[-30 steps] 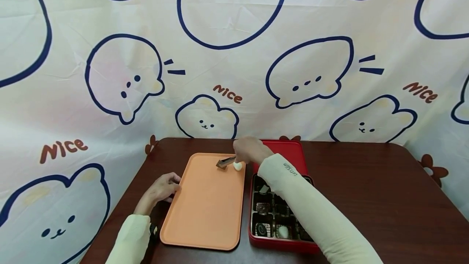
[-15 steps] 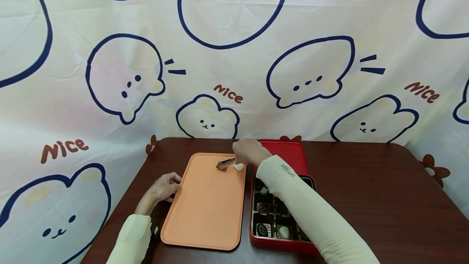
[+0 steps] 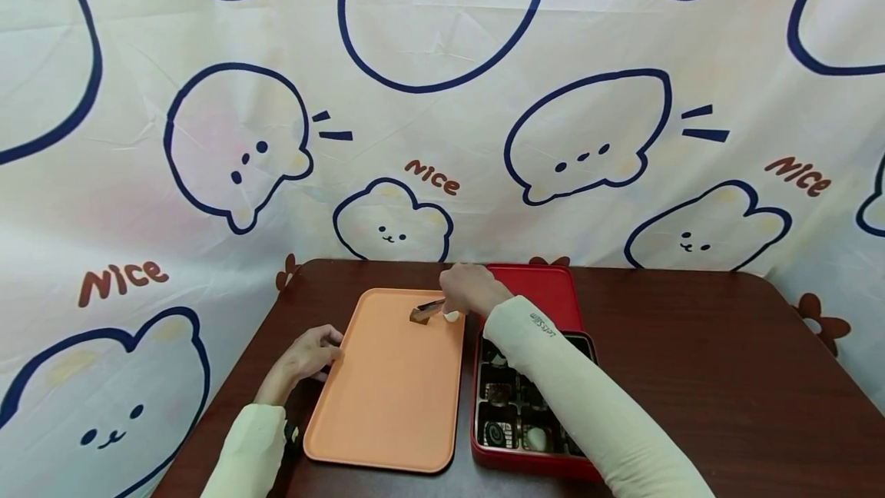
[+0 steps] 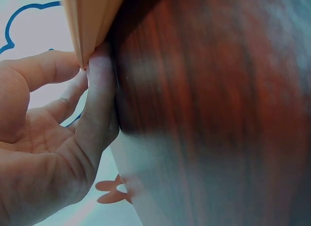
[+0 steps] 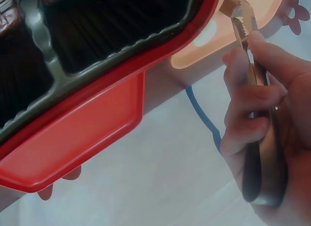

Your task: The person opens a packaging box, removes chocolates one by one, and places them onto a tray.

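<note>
My left hand (image 3: 307,356) pinches the left edge of the orange tray (image 3: 387,398) between thumb and fingers, and the left wrist view shows that rim between the fingertips. Above the tray's far right corner, my right hand (image 3: 473,289) grips metal tongs (image 5: 266,148), fingers wrapped around both arms. A small brown block, perhaps a chocolate (image 5: 233,6), sits at the tong tips, low over the tray. Beside it on the tray lies a white rounded piece (image 5: 206,33), partly covered by my right hand in the head view.
Right of the tray stands a red box (image 3: 532,466) with dark compartments holding several pieces, including a dark swirled one (image 3: 495,433) and a white one (image 3: 535,439). Its red lid (image 3: 535,290) is behind it. My right sleeve crosses over the box. A printed cloth (image 3: 442,129) hangs behind the table.
The tongs with the brown block have shifted very slightly to the right, and my right hand now covers more of the white piece. My left hand keeps its place on the tray's edge.
</note>
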Demonstrator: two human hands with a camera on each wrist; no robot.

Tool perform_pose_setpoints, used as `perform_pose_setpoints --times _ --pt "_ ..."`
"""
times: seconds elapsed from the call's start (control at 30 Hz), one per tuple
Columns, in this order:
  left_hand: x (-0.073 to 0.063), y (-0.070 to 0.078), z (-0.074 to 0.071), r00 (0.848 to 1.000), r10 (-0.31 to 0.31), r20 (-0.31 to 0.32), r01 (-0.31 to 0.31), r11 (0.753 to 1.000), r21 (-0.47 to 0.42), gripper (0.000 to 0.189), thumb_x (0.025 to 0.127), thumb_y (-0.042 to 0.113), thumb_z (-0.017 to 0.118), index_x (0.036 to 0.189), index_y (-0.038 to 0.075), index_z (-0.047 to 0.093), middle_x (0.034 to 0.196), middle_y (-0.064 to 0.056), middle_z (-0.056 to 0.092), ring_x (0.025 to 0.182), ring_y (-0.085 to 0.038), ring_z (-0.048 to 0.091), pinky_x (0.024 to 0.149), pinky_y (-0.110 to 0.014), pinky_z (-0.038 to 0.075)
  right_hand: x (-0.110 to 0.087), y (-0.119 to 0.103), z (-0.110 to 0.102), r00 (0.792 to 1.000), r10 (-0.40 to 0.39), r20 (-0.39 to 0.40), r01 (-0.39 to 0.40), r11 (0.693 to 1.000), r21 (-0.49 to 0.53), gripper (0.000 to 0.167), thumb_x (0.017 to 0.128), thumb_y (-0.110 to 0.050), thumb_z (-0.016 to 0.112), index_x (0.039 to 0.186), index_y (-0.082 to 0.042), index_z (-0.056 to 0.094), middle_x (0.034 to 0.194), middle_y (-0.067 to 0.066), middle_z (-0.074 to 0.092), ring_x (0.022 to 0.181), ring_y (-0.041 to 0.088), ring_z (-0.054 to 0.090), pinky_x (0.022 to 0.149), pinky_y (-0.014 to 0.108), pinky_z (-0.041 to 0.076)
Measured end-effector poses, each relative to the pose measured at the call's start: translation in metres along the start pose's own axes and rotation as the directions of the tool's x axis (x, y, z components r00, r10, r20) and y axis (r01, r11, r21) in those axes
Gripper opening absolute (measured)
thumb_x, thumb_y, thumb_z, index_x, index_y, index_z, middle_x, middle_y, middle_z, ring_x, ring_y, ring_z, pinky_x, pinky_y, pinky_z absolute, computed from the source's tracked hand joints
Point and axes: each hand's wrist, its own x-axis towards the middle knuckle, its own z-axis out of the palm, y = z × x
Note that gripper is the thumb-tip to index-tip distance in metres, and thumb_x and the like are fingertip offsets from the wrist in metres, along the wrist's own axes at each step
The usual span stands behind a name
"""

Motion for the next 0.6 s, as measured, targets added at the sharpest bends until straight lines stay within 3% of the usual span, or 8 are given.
perform_pose_setpoints --times 0.13,0.27,0.43,0.6 --pt "0.000 0.000 0.000 1.000 -0.008 0.002 0.008 1.000 -0.002 0.020 0.094 0.005 0.058 0.111 -0.003 0.057 0.094 -0.016 0.065 0.077 -0.023 0.067 0.064 -0.042 0.059 -0.003 0.002 -0.004 1.000 0.004 0.016 -0.004 1.000 0.007 0.027 0.091 -0.033 0.073 0.078 -0.010 0.075 0.056 -0.003 0.044 0.055 0.013 0.045 0.049 0.025 0.036" --pt "0.000 0.001 0.001 1.000 -0.015 0.000 0.015 1.000 0.008 0.020 0.094 0.006 0.059 0.112 -0.003 0.058 0.094 -0.015 0.066 0.078 -0.022 0.067 0.065 -0.041 0.059 -0.010 0.009 -0.012 0.999 -0.010 0.033 0.010 1.000 0.015 0.038 0.093 -0.034 0.071 0.063 -0.013 0.061 0.052 -0.004 0.043 0.050 0.011 0.042 0.046 0.024 0.034" --pt "-0.001 0.002 0.000 1.000 -0.014 0.004 0.014 1.000 0.010 0.021 0.094 0.006 0.059 0.112 -0.003 0.057 0.095 -0.017 0.066 0.078 -0.023 0.067 0.065 -0.042 0.059 -0.024 0.023 -0.029 0.998 -0.057 0.039 0.057 0.998 0.025 0.047 0.093 -0.034 0.070 0.055 -0.017 0.048 0.050 -0.007 0.042 0.047 0.008 0.037 0.046 0.023 0.029" --pt "-0.001 0.003 0.000 1.000 -0.020 0.002 0.020 1.000 0.014 0.020 0.094 0.006 0.059 0.112 -0.003 0.057 0.095 -0.016 0.066 0.078 -0.022 0.067 0.066 -0.042 0.059 -0.044 0.041 -0.044 0.993 -0.110 0.044 0.108 0.993 0.045 0.043 0.093 -0.033 0.070 0.056 -0.018 0.054 0.050 -0.008 0.041 0.049 0.009 0.035 0.047 0.024 0.027"
